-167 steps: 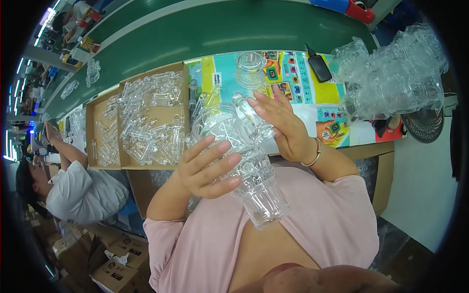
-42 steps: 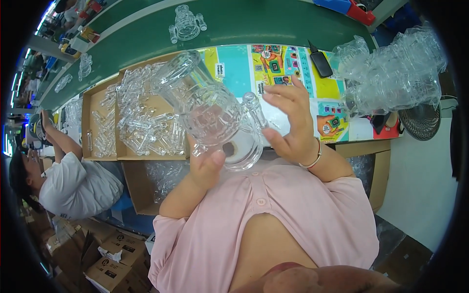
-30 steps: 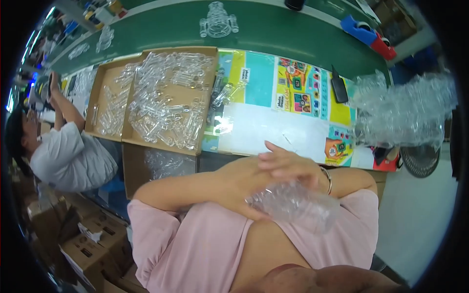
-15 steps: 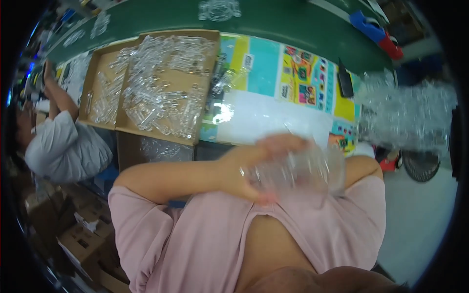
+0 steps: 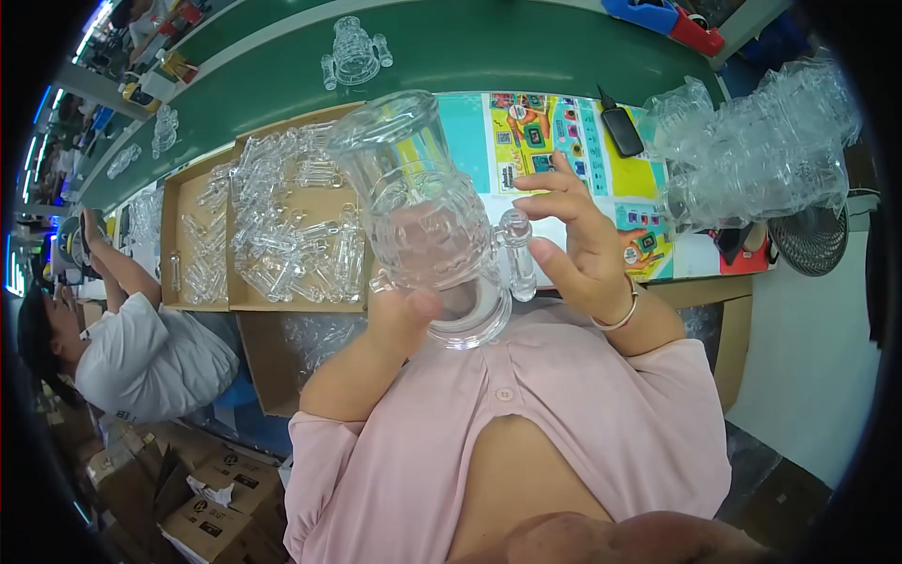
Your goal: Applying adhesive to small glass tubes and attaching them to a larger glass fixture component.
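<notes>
My left hand (image 5: 399,320) is closed around the lower part of a large clear plastic vessel (image 5: 427,226) with a ribbed, bulging body. It is held tilted in front of my chest, its wide rim up and to the left, its round end near my shirt. A short clear rod-shaped piece (image 5: 519,258) stands against the vessel's right side. Close by that piece is my right hand (image 5: 583,240), fingers spread and thumb near the piece, with nothing gripped. Beyond the vessel, a cardboard tray (image 5: 291,307) holds many similar clear pieces.
A black nozzle bottle (image 5: 620,130) lies on colourful printed sheets (image 5: 536,122). Bagged clear vessels (image 5: 766,141) are piled at right, above a fan (image 5: 810,235). On the green surface (image 5: 470,47) stands a clear vessel with two side pieces (image 5: 355,56). A co-worker (image 5: 155,352) sits at left.
The vessel has swung from lying sideways at my chest to a raised tilt, rim up. My right hand, hidden before, now shows with spread fingers. The whole view has shifted.
</notes>
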### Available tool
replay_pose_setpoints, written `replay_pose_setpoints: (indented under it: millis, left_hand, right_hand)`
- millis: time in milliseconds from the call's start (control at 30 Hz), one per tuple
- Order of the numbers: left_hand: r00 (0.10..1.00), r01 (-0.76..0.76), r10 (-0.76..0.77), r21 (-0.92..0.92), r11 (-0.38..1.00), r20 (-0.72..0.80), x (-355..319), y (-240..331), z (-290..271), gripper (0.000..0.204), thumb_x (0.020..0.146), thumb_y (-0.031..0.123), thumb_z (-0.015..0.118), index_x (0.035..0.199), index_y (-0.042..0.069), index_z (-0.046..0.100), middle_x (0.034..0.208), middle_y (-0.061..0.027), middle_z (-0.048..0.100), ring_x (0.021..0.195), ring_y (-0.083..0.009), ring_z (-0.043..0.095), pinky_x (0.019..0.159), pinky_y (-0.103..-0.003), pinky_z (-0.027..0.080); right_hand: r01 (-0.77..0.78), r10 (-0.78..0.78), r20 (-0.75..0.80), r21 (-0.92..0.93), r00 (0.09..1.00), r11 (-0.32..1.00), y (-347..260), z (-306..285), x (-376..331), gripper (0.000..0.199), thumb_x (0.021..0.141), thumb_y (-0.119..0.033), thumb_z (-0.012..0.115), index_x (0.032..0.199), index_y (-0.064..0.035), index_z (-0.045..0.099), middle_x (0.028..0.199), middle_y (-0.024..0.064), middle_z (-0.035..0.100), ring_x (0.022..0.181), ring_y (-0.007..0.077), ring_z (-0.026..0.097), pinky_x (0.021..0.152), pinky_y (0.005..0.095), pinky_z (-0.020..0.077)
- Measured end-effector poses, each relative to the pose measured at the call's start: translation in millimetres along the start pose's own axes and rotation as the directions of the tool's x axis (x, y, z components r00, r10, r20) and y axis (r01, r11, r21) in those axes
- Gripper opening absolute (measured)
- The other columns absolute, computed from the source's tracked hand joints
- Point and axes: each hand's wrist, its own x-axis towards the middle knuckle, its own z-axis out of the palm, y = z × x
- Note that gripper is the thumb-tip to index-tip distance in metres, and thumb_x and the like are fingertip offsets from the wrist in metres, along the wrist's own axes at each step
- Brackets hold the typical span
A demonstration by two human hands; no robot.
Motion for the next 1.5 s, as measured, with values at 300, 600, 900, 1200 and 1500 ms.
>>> replay_pose_setpoints:
  millis: [300, 600, 900, 1200, 1500]
  left_hand:
    - [0.988, -0.119, 0.119, -0.003, 0.993, 0.098, -5, 7, 12, 0.082, 0.067, 0.032, 0.076, 0.127, 0.0, 0.03, 0.12, -0.0167, 0.045, 0.108, -0.029, 0.049, 0.092, -0.042, 0.042]
    - [0.828, 0.36, -0.552, 0.849, 0.388, -0.099, 20, 40, -24, 0.071, 0.073, 0.034, 0.069, 0.123, -0.001, 0.033, 0.095, -0.0196, 0.059, 0.086, -0.03, 0.06, 0.074, -0.038, 0.047]
    - [0.784, 0.144, -0.575, 0.969, -0.199, -0.234, 31, -1, -29, 0.07, 0.074, 0.045, 0.062, 0.116, -0.007, 0.038, 0.093, -0.0289, 0.058, 0.089, -0.0407, 0.058, 0.076, -0.042, 0.046]
    - [0.89, 0.359, -0.448, 0.475, 0.804, 0.086, 27, 23, -10, 0.074, 0.071, 0.035, 0.072, 0.124, 0.001, 0.031, 0.111, -0.0116, 0.051, 0.098, -0.0188, 0.054, 0.08, -0.034, 0.046]
    - [0.994, 0.084, -0.097, 0.235, 0.968, 0.044, 0, 7, 26, 0.106, 0.06, 0.056, 0.073, 0.134, 0.001, 0.021, 0.128, -0.0126, 0.039, 0.113, -0.0281, 0.045, 0.093, -0.043, 0.041]
  right_hand:
    - [0.04, -0.04, -0.02, -0.022, 0.999, 0.999, -1, 2, -7, 0.029, 0.075, -0.006, 0.056, 0.104, -0.0031, 0.054, 0.108, 0.0117, 0.057, 0.111, 0.0252, 0.047, 0.105, 0.0517, 0.01]
    - [-0.184, 0.162, -0.099, -0.293, 0.982, 0.938, 38, -16, -41, 0.022, 0.081, -0.009, 0.053, 0.103, -0.0052, 0.056, 0.106, 0.0072, 0.06, 0.108, 0.0234, 0.051, 0.105, 0.0457, 0.0164]
    - [-0.303, 0.277, -0.14, -0.223, 0.95, 0.926, 61, -13, -70, 0.018, 0.083, -0.009, 0.052, 0.099, -0.0051, 0.058, 0.102, 0.0074, 0.061, 0.106, 0.0229, 0.052, 0.105, 0.0459, 0.0185]
    - [-0.263, 0.258, -0.094, -0.039, 0.961, 0.964, 46, -22, -60, 0.021, 0.084, -0.011, 0.05, 0.102, -0.0041, 0.057, 0.102, 0.008, 0.062, 0.105, 0.0222, 0.053, 0.106, 0.0472, 0.0173]
    - [0.082, -0.082, -0.001, -0.084, 0.997, 0.993, 5, -24, -29, 0.029, 0.085, -0.01, 0.046, 0.112, -0.0054, 0.053, 0.099, 0.0091, 0.063, 0.106, 0.0242, 0.054, 0.105, 0.0516, 0.0128]
